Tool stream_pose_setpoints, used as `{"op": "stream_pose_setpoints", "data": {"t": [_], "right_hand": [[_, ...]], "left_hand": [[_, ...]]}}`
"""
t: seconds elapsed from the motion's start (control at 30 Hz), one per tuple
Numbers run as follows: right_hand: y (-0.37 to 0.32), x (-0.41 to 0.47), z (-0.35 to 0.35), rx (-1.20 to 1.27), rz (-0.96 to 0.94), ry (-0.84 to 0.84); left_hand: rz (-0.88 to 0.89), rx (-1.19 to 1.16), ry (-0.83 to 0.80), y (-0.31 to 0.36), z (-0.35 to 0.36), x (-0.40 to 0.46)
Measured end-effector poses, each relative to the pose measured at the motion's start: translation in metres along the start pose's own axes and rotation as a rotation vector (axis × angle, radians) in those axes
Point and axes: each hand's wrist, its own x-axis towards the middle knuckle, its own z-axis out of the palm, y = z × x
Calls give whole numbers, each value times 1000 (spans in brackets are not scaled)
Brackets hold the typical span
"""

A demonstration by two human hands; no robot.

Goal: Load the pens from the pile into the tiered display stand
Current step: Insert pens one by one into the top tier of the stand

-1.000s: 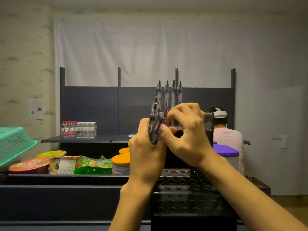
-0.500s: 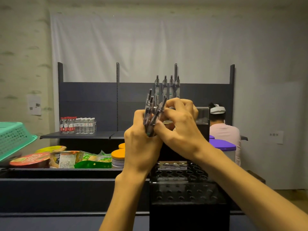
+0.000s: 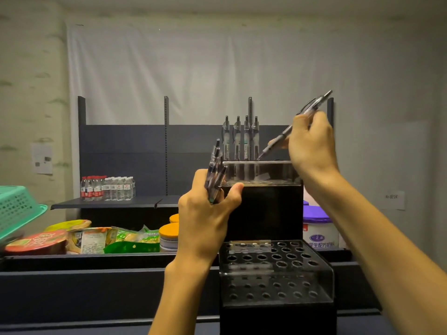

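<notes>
Pens were the matter in hand, and the head view, the only one, showed them in three places. Four stood upright (image 3: 239, 139) in the clear top tier (image 3: 275, 171) of the display stand, side by side at its left end. A small bundle (image 3: 216, 174) was gripped in the left hand (image 3: 205, 213), fingers and thumb curled round the barrels, beside the tier's left edge. One single pen (image 3: 294, 125) was pinched in the right hand (image 3: 312, 143), slanting down to the left, its tip at the tier's rim just right of the fourth standing pen. No pile showed in this view.

The step, as I judged it, was seating that pen in the next free hole of the top row. To do it well, the pen likely needed tipping upright before it dropped, since the slant could catch the hole's edge or knock its neighbour. The lower tiers (image 3: 273, 259), full of open holes, were nearer the camera and held no pens. The task looked to be in its early part. Snack packets (image 3: 101, 240) and a green basket (image 3: 17, 211) sat off to the left.
</notes>
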Motion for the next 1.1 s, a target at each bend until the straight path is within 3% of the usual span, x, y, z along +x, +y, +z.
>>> {"op": "stream_pose_setpoints", "data": {"t": [0.23,0.73,1.1], "right_hand": [[13,25,10,-37,101,-13],[12,31,15,-382,136,-464],[13,27,16,-515,125,-468]], "left_hand": [[21,-12,-22,-6,1,1],[-6,-60,-61,0,-7,2],[21,30,-14,-2,-4,0]]}}
